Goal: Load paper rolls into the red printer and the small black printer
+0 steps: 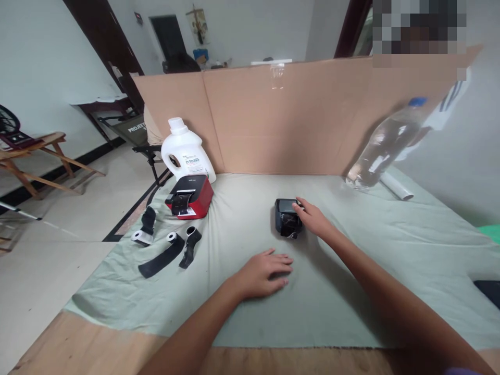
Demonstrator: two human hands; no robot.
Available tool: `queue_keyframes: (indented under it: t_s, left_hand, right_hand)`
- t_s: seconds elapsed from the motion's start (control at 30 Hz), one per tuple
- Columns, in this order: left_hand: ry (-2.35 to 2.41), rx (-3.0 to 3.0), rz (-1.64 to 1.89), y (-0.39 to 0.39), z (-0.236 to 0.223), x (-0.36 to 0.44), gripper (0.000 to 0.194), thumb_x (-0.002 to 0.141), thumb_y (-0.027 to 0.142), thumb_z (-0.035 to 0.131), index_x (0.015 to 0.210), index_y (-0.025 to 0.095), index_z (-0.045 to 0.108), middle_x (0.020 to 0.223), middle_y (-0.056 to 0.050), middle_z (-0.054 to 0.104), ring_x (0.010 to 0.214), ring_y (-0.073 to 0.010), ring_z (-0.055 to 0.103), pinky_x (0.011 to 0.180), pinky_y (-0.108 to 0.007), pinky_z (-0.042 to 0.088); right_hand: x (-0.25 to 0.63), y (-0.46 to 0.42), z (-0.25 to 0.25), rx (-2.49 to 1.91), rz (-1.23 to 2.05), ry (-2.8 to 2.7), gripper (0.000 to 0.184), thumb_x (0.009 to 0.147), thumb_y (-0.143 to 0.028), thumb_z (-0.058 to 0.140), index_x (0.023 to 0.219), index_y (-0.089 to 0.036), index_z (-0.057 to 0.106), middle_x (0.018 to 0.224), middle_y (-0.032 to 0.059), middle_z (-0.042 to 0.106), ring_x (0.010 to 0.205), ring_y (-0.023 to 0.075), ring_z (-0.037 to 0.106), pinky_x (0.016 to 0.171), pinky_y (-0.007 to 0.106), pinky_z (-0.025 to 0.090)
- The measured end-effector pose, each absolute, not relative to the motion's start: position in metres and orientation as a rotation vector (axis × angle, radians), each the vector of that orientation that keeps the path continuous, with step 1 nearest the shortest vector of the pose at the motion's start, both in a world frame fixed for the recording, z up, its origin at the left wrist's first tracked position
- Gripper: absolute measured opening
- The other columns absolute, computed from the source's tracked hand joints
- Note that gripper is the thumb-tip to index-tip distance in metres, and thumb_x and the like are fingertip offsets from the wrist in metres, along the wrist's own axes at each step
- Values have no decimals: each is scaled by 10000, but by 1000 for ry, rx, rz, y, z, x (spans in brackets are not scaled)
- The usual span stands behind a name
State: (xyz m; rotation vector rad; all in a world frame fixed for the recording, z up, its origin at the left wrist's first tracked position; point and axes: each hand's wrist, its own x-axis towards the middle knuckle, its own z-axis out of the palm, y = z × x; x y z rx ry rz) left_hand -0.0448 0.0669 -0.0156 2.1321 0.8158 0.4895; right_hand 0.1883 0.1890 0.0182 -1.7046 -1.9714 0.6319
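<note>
My left hand (266, 273) rests on the pale green cloth (242, 317), fingers apart and holding nothing. Beyond it stands a small black portable printer (288, 217) with a grey top and glossy dark film at its front. My right hand (311, 216) grips the printer's right edge, thumb at the top front corner; the rest of its grip is partly hidden. To the left sits a red and black label printer (195, 197) with black material at its front. Partly unwound black rolls lie before it: one at the left (145, 229), one in the middle (162, 256) and one nearer (190, 247).
A white jug (187, 151) stands behind the red printer. Upright cardboard (273, 125) closes off the back. At the right, a large clear bottle (386, 143) leans on it, beside a white tube (396, 186). A dark object (488, 291) lies at the right edge.
</note>
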Motion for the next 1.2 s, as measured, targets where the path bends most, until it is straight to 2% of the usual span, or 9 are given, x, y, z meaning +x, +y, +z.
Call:
queue_keyframes:
  t_s: [0.07, 0.13, 0.17, 0.3, 0.47, 0.57, 0.77, 1.03, 1.2]
  left_hand:
    - [1033, 1776, 703, 86, -16, -46, 445, 1014, 472, 434, 1222, 201, 719, 1163, -126, 757, 1013, -230, 737, 970, -420, 562]
    - [1257, 1551, 844, 116, -13, -46, 466, 1018, 438, 409, 1252, 154, 695, 995, -126, 765, 749, -188, 728, 741, -342, 598]
    - [1344, 1554, 876, 132, -11, -44, 452, 1004, 404, 439, 1290, 146, 677, 990, -121, 758, 730, -182, 713, 730, -332, 592]
    - [1473, 1953, 779, 179, -4, -32, 474, 962, 239, 485, 1415, 209, 620, 1217, -106, 733, 1084, -222, 674, 993, -351, 518]
    - [1664, 2104, 492, 175, -13, -19, 556, 1012, 230, 416, 1560, 316, 440, 1362, -52, 686, 1202, -234, 652, 997, -328, 500]
    - [1710, 2224, 373, 169, -14, -19, 573, 1011, 189, 395, 1572, 305, 419, 1335, -45, 698, 1176, -217, 661, 976, -302, 505]
    - [1892, 2438, -6, 168, -10, -11, 600, 983, 122, 389, 1575, 218, 406, 1213, -108, 708, 956, -236, 715, 801, -319, 546]
    - [1931, 2476, -45, 164, -6, -8, 599, 982, 127, 394, 1571, 236, 408, 1193, -105, 697, 894, -240, 719, 741, -332, 550]
    - [1948, 2500, -92, 164, -4, -7, 578, 996, 132, 372, 1568, 205, 414, 1173, -118, 702, 852, -251, 724, 704, -346, 543]
  right_hand:
    - [200, 186, 0, -1604, 609, -1956, 599, 1023, -503, 296, 1448, -154, 532, 1375, 160, 639, 1244, 300, 587, 1088, 440, 420]
    - [204, 181, -16, -1534, 531, -1969, 584, 1025, -465, 277, 1423, -142, 560, 1329, 154, 666, 1196, 303, 590, 1078, 459, 425]
    - [204, 179, -22, -1509, 489, -1975, 587, 1027, -456, 273, 1420, -132, 563, 1303, 158, 677, 1184, 308, 583, 1072, 468, 427]
    - [201, 174, -34, -1470, 425, -1980, 591, 1033, -456, 288, 1434, -116, 556, 1256, 170, 693, 1157, 315, 573, 1048, 477, 447]
    - [201, 175, -38, -1493, 357, -2010, 631, 1042, -438, 250, 1448, -55, 543, 1219, 222, 694, 1189, 342, 568, 1040, 484, 463]
    - [200, 175, -39, -1516, 301, -2027, 635, 1050, -427, 227, 1460, -49, 529, 1220, 236, 689, 1213, 348, 567, 1036, 487, 465]
    - [197, 171, -34, -1586, 294, -2073, 608, 1061, -398, 218, 1499, -74, 487, 1255, 222, 680, 1270, 340, 549, 1032, 481, 449]
    - [196, 168, -26, -1649, 343, -2087, 597, 1063, -381, 230, 1510, -56, 457, 1296, 219, 663, 1313, 333, 517, 1045, 461, 422]
    - [196, 168, -26, -1649, 356, -2092, 602, 1062, -386, 228, 1515, -54, 447, 1293, 216, 661, 1312, 330, 518, 1048, 453, 417]
